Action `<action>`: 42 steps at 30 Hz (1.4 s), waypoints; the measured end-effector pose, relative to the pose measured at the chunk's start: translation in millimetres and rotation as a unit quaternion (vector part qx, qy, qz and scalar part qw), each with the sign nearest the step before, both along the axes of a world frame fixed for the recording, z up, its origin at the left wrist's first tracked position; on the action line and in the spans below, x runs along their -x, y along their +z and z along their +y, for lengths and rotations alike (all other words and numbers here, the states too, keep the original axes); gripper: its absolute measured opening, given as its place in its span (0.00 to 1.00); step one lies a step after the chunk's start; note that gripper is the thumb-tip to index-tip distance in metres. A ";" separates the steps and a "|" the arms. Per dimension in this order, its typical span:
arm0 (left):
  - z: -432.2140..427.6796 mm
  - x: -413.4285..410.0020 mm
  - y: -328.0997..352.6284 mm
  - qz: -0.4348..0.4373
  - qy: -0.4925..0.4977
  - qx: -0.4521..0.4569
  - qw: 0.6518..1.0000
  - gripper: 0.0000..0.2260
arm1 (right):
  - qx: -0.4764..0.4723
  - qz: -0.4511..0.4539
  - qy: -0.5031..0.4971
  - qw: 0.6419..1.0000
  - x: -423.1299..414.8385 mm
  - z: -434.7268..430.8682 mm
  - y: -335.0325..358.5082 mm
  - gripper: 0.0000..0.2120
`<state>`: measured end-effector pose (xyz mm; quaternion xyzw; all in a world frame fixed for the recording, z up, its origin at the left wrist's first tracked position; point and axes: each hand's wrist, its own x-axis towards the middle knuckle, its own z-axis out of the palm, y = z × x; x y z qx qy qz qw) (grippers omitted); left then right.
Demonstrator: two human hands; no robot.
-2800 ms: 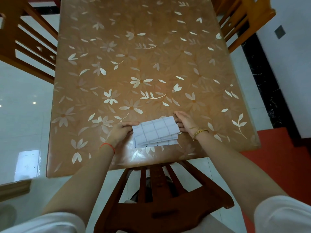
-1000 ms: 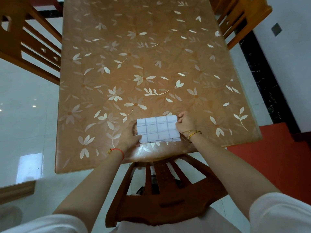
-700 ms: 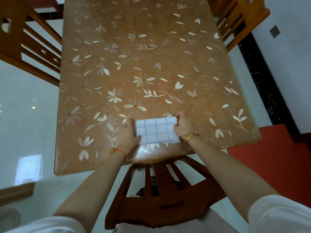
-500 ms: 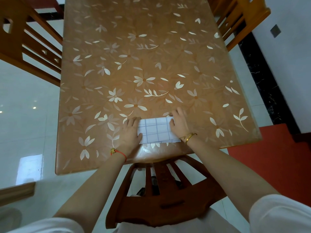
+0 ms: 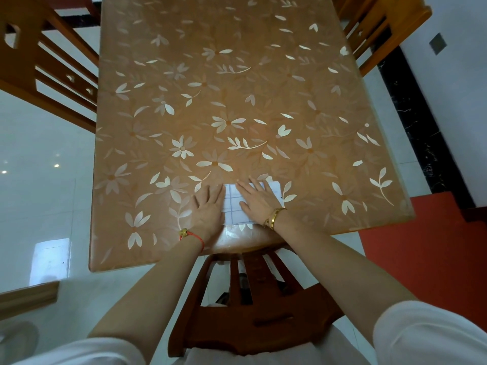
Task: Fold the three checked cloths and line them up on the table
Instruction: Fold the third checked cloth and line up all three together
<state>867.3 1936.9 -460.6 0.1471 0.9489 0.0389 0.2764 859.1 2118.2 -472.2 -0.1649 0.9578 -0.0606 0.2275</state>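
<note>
Head view, looking down at the table [image 5: 237, 88]. Its brown top has a pale flower-and-leaf pattern.

- Checked cloth [image 5: 233, 204]: white with thin dark lines, folded into a small rectangle. It lies flat on the table close to the near edge, a little right of that edge's middle. A pale corner sticks out at its far right, past your fingertips. How many layers are stacked there cannot be told.
- Your right hand [image 5: 259, 198]: spread flat, palm down, on top of the cloth. The fingers are straight and point toward the far end of the table. It presses and grips nothing. It covers the right part of the cloth. A gold bracelet [image 5: 274, 217] sits at the wrist.
- Your left hand [image 5: 208, 206]: also flat and palm down, fingers straight, holding nothing. It rests mostly on the table top, with its inner side against the cloth's left edge. A red string bracelet [image 5: 193, 237] is on that wrist.
- White sleeves show at the bottom of the view.

Around the table:
- A dark wooden chair [image 5: 250, 312] is tucked in at the near edge, under your arms.
- A second wooden chair [image 5: 39, 61] stands off the left side.
- A third chair [image 5: 382, 30] stands off the far right corner.
- The floor left of the table is glossy white tile [image 5: 39, 180].
- A red patch of floor [image 5: 421, 246] lies off the near right corner.
</note>
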 end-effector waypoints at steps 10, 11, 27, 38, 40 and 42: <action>-1.8 -0.4 1.7 -0.009 -0.002 0.023 1.000 0.31 | -0.053 0.044 -0.010 0.998 -18.1 41.9 0.8 0.28; -2.1 0.2 2.0 -0.011 -0.005 0.022 1.000 0.31 | -0.053 0.048 -0.021 0.997 -21.8 51.9 0.1 0.28; -8.1 -24.6 6.0 0.098 0.028 -0.041 0.994 0.30 | 0.100 0.160 -0.029 0.982 -38.1 46.4 27.2 0.20; -14.3 -69.7 5.3 0.117 0.040 -0.086 0.989 0.18 | 0.096 0.073 0.077 0.990 -66.9 4.3 13.5 0.19; -12.2 -71.8 7.5 0.100 0.036 -0.066 0.992 0.19 | 0.096 0.067 0.076 0.990 -68.9 6.7 14.2 0.19; -10.3 -72.0 9.6 0.095 0.038 -0.061 0.993 0.19 | 0.097 0.067 0.070 0.991 -71.5 13.3 15.6 0.19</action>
